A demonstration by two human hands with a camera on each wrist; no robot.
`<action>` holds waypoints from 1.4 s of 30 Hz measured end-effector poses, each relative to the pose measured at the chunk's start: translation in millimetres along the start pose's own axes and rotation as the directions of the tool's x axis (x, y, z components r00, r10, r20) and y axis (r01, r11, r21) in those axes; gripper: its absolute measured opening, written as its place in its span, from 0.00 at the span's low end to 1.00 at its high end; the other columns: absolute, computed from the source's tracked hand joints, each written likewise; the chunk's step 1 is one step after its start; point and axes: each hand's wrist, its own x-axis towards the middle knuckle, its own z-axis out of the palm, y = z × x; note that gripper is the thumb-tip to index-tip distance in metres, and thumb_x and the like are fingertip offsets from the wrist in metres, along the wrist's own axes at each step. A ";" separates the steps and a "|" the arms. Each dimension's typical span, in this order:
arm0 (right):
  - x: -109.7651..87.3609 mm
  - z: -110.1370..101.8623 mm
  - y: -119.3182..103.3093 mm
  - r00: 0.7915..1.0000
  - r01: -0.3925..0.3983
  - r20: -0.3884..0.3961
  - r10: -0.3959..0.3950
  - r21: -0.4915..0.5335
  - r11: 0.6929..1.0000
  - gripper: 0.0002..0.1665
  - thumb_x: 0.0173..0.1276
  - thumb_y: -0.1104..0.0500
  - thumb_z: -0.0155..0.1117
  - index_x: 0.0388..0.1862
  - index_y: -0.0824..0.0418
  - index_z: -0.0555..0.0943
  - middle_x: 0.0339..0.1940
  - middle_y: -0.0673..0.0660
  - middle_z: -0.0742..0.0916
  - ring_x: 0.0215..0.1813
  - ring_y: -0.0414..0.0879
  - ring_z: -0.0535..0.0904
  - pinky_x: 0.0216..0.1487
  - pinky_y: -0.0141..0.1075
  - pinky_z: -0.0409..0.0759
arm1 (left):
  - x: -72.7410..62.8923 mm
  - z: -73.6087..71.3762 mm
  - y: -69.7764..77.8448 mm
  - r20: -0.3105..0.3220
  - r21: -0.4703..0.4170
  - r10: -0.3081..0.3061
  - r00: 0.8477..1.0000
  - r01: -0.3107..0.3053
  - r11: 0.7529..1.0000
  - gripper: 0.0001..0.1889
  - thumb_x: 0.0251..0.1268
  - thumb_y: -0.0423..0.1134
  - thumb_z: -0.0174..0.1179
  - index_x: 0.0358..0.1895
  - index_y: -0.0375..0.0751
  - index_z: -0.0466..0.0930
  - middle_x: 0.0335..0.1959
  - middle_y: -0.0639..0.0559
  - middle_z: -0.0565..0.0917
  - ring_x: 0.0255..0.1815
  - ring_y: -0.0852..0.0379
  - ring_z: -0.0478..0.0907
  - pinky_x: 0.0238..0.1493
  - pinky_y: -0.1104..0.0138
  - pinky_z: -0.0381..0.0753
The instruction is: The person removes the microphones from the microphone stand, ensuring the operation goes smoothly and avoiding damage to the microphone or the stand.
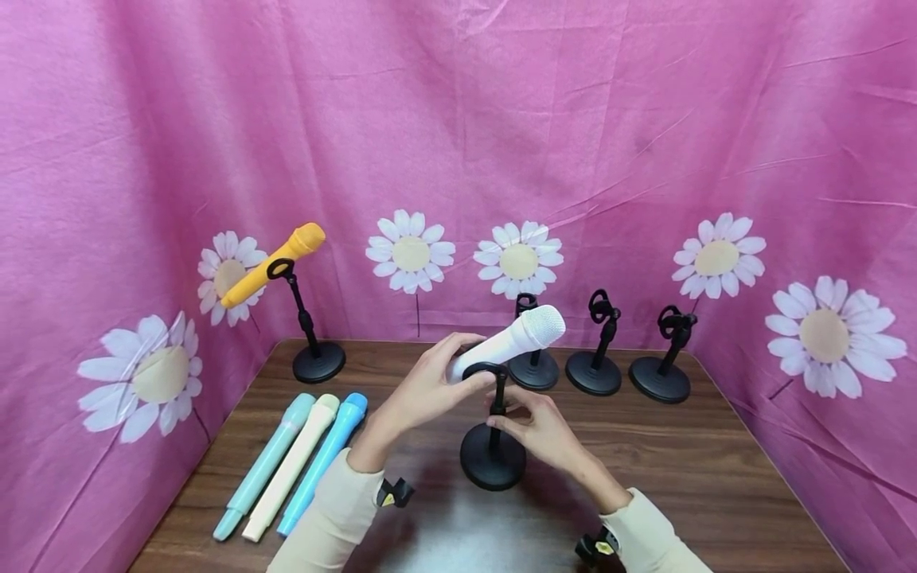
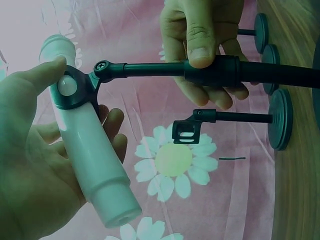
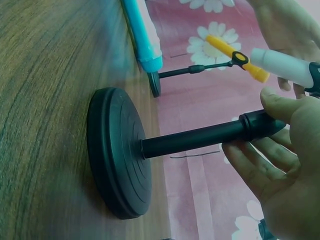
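A white microphone [image 1: 526, 334] sits tilted in the ring clip of a black desktop microphone stand [image 1: 493, 461], its mesh head up and to the right. My left hand [image 1: 423, 390] grips the microphone's body, and the thumb lies by the clip [image 2: 77, 100] in the left wrist view. My right hand [image 1: 544, 430] holds the stand's upright at its thick collar [image 3: 257, 125], thumb on one side and fingers on the other. The stand's round base [image 3: 120, 155] is down on the wooden table.
A yellow microphone [image 1: 268, 267] rests in another stand [image 1: 318, 362] at the back left. Teal, cream and blue microphones [image 1: 268, 458] [image 1: 294, 465] [image 1: 325, 461] lie side by side at left. Three stands [image 1: 533, 370] [image 1: 593, 372] [image 1: 661, 378] without microphones line the back right, before a pink flowered cloth [image 1: 458, 143].
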 end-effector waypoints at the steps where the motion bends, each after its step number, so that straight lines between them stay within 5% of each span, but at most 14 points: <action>1: -0.3 -0.6 0.0 1.000 -0.001 -0.004 0.001 -0.003 1.000 0.18 0.69 0.58 0.78 0.55 0.59 0.86 0.47 0.54 0.92 0.49 0.40 0.89 0.48 0.33 0.90 | 0.7 1.0 -0.1 0.002 0.004 -0.002 1.000 0.001 1.000 0.28 0.70 0.46 0.74 0.69 0.49 0.78 0.58 0.51 0.84 0.49 0.56 0.80 0.49 0.63 0.80; 15: -3.6 -0.9 4.6 0.999 -0.015 -0.038 0.015 0.010 1.000 0.14 0.68 0.55 0.79 0.51 0.50 0.88 0.43 0.46 0.92 0.50 0.40 0.89 0.49 0.32 0.90 | 0.4 5.3 -0.3 0.028 0.000 -0.017 0.999 0.017 1.000 0.23 0.75 0.49 0.68 0.69 0.52 0.76 0.56 0.54 0.83 0.50 0.56 0.78 0.51 0.61 0.79; 23: -1.6 0.6 3.7 0.998 0.017 -0.056 -0.018 -0.018 1.000 0.15 0.66 0.65 0.79 0.51 0.60 0.89 0.43 0.48 0.93 0.49 0.39 0.90 0.48 0.33 0.90 | 0.5 6.0 -5.8 0.027 -0.042 -0.015 1.000 0.016 0.999 0.22 0.76 0.46 0.68 0.67 0.50 0.76 0.55 0.51 0.82 0.49 0.55 0.77 0.50 0.62 0.78; 42: -1.7 2.4 3.8 0.999 0.002 -0.042 0.000 0.040 0.999 0.17 0.67 0.62 0.79 0.52 0.66 0.87 0.44 0.52 0.93 0.47 0.38 0.90 0.48 0.34 0.90 | -11.8 30.5 -28.0 -0.013 -0.337 -0.089 0.996 0.079 0.938 0.23 0.79 0.39 0.64 0.71 0.46 0.70 0.54 0.45 0.79 0.47 0.53 0.74 0.45 0.66 0.76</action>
